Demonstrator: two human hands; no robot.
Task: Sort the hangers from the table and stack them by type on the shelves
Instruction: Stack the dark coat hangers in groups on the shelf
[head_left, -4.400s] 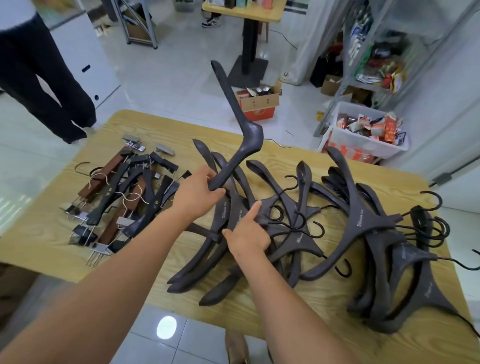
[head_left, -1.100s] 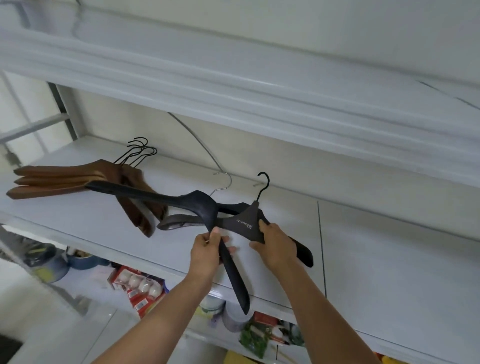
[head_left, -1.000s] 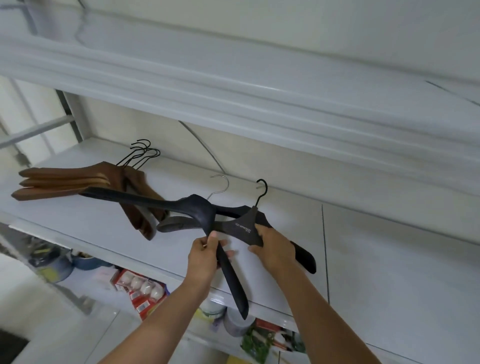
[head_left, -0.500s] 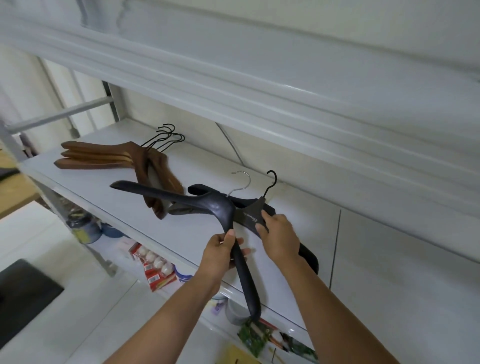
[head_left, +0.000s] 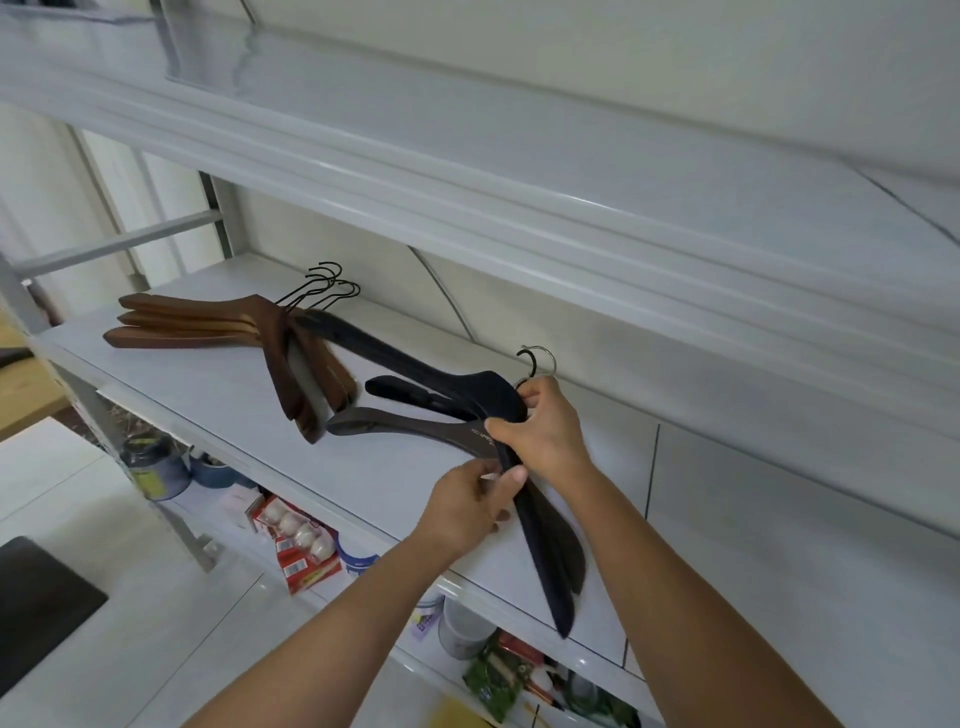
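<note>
Task's things: a bundle of dark matte contoured coat hangers (head_left: 447, 387) with wire hooks lies on the white shelf (head_left: 208, 395), about midway along it. One set of arms points toward the left end. The other set runs out past the front edge.
Neighbouring pile: a stack of brown wooden contoured hangers (head_left: 208, 322) with black hooks sits toward the shelf's left end. One dark arm crosses close by its near arms.
Left hand (head_left: 475, 506): its grip is closed, thumb and fingers pinching the dark arms just below the neck.
Right hand (head_left: 545, 431): its grip is curled round the neck, right under the hooks at the back of the shelf.
Step in hand: probably squaring the dark hangers into one nested stack.
How to do it well: use the neck as the pivot, then slide the arms together until the outlines match and all the hooks point at the back wall.
Watch for: the overhanging tips, which should come inside the front edge before either hand lets go.
Separation: leave a clear gap from the brown stack so the two types stay apart.
</note>
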